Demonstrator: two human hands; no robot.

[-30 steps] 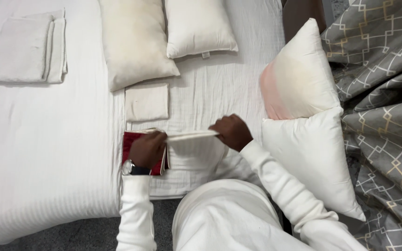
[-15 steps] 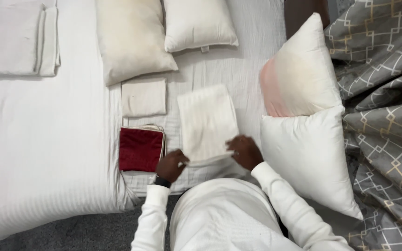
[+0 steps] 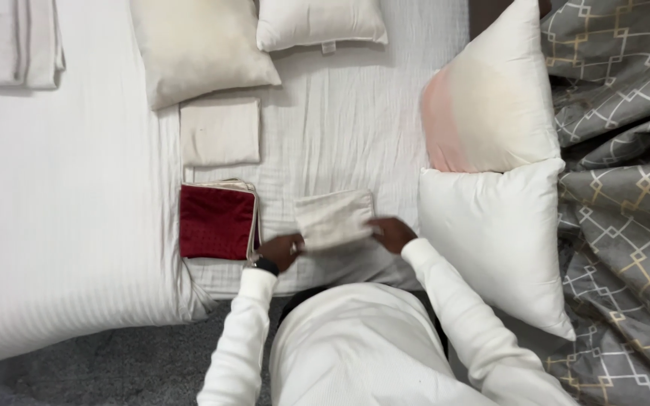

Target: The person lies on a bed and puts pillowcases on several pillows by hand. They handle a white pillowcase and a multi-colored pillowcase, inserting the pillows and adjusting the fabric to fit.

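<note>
A small cream cloth point(image 3: 335, 218), folded into a short rectangle, lies on the white bed point(image 3: 77, 210) near its front edge. My left hand point(image 3: 281, 250) grips the cloth's lower left corner. My right hand point(image 3: 390, 233) holds its right edge. Just left of my left hand sits a folded stack with a dark red cloth point(image 3: 216, 222) on top and cream layers under it. Above that stack lies another folded cream cloth point(image 3: 220, 131), flat and apart from my hands.
Two cream pillows point(image 3: 197, 45) lie at the head of the bed, two more pillows point(image 3: 490, 218) lean at the right. A grey patterned duvet point(image 3: 626, 195) fills the far right. Folded white linen point(image 3: 13, 41) sits top left. Grey carpet point(image 3: 107, 361) lies below.
The cream cloth was stretched between my hands, then laid out long on the bed; now it is folded in half to a shorter rectangle, with both hands at its ends.
</note>
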